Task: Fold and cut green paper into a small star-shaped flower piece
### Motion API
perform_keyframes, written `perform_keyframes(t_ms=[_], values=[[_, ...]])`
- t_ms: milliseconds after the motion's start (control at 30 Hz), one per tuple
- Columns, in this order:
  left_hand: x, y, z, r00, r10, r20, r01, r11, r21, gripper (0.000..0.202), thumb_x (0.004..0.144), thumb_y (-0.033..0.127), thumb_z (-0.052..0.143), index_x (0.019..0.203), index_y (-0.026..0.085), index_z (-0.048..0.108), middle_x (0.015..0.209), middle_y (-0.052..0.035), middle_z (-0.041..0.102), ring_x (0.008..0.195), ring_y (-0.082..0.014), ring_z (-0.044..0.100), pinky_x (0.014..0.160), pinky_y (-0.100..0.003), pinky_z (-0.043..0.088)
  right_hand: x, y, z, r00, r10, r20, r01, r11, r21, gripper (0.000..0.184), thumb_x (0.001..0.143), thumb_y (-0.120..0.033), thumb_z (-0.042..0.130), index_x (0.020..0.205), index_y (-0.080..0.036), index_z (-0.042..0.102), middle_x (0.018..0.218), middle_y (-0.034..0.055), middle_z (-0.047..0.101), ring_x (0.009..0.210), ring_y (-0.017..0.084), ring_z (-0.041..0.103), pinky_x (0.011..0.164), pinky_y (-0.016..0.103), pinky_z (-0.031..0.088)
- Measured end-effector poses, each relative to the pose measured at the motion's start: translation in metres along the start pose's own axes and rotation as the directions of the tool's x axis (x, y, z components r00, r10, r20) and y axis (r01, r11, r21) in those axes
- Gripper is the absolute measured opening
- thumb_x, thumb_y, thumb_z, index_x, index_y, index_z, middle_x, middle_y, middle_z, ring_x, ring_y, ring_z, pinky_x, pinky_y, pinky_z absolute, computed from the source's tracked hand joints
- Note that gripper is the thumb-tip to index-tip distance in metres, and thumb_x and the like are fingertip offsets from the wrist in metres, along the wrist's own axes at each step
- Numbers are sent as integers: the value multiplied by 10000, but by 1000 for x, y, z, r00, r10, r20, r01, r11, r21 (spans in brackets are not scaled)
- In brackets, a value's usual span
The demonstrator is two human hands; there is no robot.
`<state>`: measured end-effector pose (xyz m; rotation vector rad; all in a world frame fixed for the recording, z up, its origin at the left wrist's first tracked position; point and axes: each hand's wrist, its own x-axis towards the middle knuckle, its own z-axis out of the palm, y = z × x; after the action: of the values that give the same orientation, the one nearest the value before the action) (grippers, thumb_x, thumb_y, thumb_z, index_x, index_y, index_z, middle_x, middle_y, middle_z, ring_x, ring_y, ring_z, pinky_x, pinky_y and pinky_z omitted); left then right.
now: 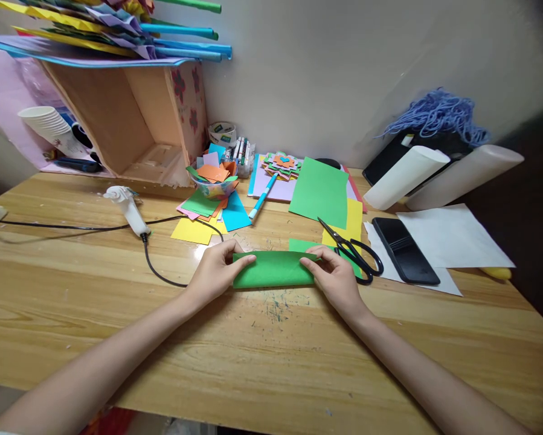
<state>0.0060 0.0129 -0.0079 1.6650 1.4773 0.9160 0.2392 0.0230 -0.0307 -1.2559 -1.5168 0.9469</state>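
A folded strip of green paper [275, 270] lies flat on the wooden table [253, 350] in front of me. My left hand [217, 269] pinches its left end, thumb on top and fingers curled. At the strip's right end, my right hand [334, 275] grips it the same way. Black scissors [353, 251] lie just right of my right hand, touching another green sheet under them.
A white glue gun [128, 208] with a black cord lies to the left. A bowl of paper scraps [214, 181], coloured sheets, a marker [262, 196], a large green sheet [320, 192], a black phone [404, 251] on white paper, and two white rolls [407, 176] sit behind. A wooden box [130, 121] stands back left.
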Motion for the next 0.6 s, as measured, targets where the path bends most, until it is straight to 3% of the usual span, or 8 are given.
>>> perform_keyframes(t_ms=[300,467,600], values=[[3,-7,0,999,-39,4,39,999,-36,282,714,407,620,628,163,510,571,37,459,535,-94,394,485,-205,286,0,2,0,992,123,31,-124,992,38,214,710,-374,652,688,-179,566,741,11,587,693,149,528,610,252,406],[3,-9,-1,997,-59,55,62,997,-54,267,721,423,606,753,160,644,632,0,567,570,-113,456,489,-208,320,0,3,-1,988,152,30,-154,987,47,222,691,-380,666,705,-170,595,716,17,597,667,147,530,596,250,416],[2,-4,-2,997,-56,59,59,997,-49,265,729,414,596,727,156,659,622,-2,580,552,-105,449,467,-203,315,1,2,-2,988,151,30,-152,988,40,239,690,-399,662,691,-167,601,696,18,594,649,146,532,586,249,420]])
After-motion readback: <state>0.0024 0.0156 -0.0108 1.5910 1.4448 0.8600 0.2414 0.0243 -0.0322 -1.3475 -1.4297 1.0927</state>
